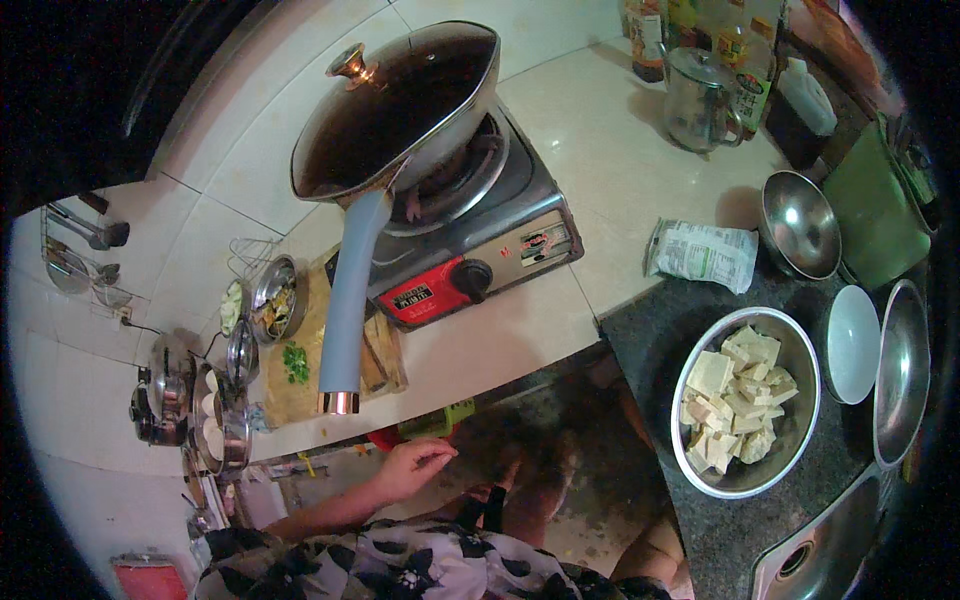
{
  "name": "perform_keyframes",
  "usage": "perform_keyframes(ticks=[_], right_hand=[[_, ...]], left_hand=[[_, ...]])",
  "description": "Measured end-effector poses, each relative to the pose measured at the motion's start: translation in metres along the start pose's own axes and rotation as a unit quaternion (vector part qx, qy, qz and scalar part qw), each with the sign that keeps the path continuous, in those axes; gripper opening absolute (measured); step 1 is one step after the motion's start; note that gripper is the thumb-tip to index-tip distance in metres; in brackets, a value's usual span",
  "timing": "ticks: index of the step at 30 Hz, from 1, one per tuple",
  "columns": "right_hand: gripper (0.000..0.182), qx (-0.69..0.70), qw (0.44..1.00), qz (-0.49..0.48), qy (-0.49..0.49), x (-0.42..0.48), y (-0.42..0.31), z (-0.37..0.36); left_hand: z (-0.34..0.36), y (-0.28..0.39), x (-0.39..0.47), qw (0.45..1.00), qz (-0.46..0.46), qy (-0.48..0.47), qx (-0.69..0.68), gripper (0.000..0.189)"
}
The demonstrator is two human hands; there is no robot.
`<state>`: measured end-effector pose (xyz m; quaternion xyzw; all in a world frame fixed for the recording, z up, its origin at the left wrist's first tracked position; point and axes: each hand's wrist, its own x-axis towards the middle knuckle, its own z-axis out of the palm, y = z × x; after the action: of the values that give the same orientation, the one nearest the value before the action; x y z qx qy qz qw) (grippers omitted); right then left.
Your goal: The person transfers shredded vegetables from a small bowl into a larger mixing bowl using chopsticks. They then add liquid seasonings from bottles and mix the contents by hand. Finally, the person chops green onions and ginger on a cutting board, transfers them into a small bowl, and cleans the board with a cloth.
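My left hand [416,465] hangs in front of the counter's edge, fingers curled together, with nothing visible in it. My right hand is out of view. Above and left of my left hand, the blue-grey handle [349,300] of a deep pan [450,142] juts over the counter. The pan sits on a portable gas stove [465,255] under a glass lid [397,105] with a metallic knob; its contents look dark. On the dark counter at the right, a steel bowl [682,450] holds broken chunks of tofu [742,405]. Chopped green herbs [296,363] lie on a wooden cutting board [285,401].
At left stand small steel bowls [300,300] of ingredients and a glass dish [244,442] with eggs. A printed packet [701,255], an empty steel bowl [801,223], a white bowl [853,345], a glass pitcher [694,105] and bottles are at right, above a sink [832,532].
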<state>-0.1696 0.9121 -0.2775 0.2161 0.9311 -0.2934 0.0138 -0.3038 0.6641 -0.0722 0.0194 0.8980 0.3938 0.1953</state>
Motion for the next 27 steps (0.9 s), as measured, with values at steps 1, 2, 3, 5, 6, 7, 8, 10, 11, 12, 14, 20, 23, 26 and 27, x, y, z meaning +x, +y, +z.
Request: perform_keyframes(ticks=[1, 2, 3, 5, 6, 7, 8, 10, 11, 12, 14, 20, 23, 26, 27], right_hand=[[0.029, 0.0, 1.0, 0.0, -0.001, 0.0, 0.001, -0.001], [0.029, -0.001, 1.0, -0.002, -0.001, 0.002, 0.0, -0.001], [0.03, -0.005, 1.0, -0.001, -0.001, -0.002, -0.001, 0.001], [0.03, -0.005, 1.0, -0.004, 0.0, 0.006, 0.0, 0.001], [0.03, -0.008, 1.0, -0.004, 0.0, 0.009, 0.0, 0.001], [0.03, -0.005, 1.0, -0.006, -0.002, 0.012, -0.001, 0.0], [0.03, -0.007, 1.0, -0.006, -0.001, 0.015, -0.001, -0.001], [0.03, -0.016, 1.0, -0.008, -0.003, 0.02, 0.002, -0.005], [0.031, -0.019, 1.0, -0.011, -0.006, 0.024, 0.004, -0.007], [0.031, -0.019, 1.0, -0.018, -0.01, 0.026, 0.004, -0.008], [0.031, -0.021, 1.0, -0.016, -0.008, 0.027, 0.004, -0.005], [0.032, -0.034, 0.999, -0.024, 0.006, 0.051, 0.014, -0.007], [0.032, -0.04, 0.999, -0.025, 0.012, 0.071, 0.022, -0.014], [0.033, -0.038, 0.998, -0.05, 0.025, 0.109, 0.026, -0.029], [0.033, -0.029, 0.997, -0.062, 0.039, 0.121, 0.014, -0.038]], left_hand=[[0.0, -0.001, -0.001, 1.0, 0.009, 0.001, 0.01, 0.015], [0.0, -0.002, -0.001, 1.0, 0.007, 0.001, 0.007, 0.015], [-0.001, -0.002, -0.001, 1.0, 0.004, 0.0, 0.003, 0.015], [0.0, -0.001, 0.001, 1.0, 0.004, 0.005, -0.002, 0.015], [0.001, 0.0, 0.002, 1.0, 0.007, 0.01, -0.002, 0.015], [0.0, 0.001, 0.001, 1.0, 0.008, 0.016, 0.0, 0.015], [0.0, 0.001, 0.001, 1.0, 0.009, 0.015, -0.001, 0.015], [0.001, 0.0, -0.005, 1.0, 0.008, 0.014, -0.009, 0.015], [0.001, 0.0, -0.007, 1.0, 0.008, 0.023, 0.0, 0.015], [0.002, 0.001, -0.01, 0.999, 0.008, 0.033, 0.009, 0.015], [-0.001, 0.007, -0.011, 0.999, 0.017, 0.046, 0.018, 0.015], [-0.024, 0.003, -0.02, 0.997, 0.004, 0.078, 0.01, 0.016], [-0.032, 0.003, -0.035, 0.995, -0.024, 0.096, -0.003, 0.016], [-0.031, -0.007, -0.043, 0.995, -0.019, 0.1, -0.013, 0.016], [-0.036, -0.007, -0.041, 0.995, -0.014, 0.099, -0.028, 0.016]])
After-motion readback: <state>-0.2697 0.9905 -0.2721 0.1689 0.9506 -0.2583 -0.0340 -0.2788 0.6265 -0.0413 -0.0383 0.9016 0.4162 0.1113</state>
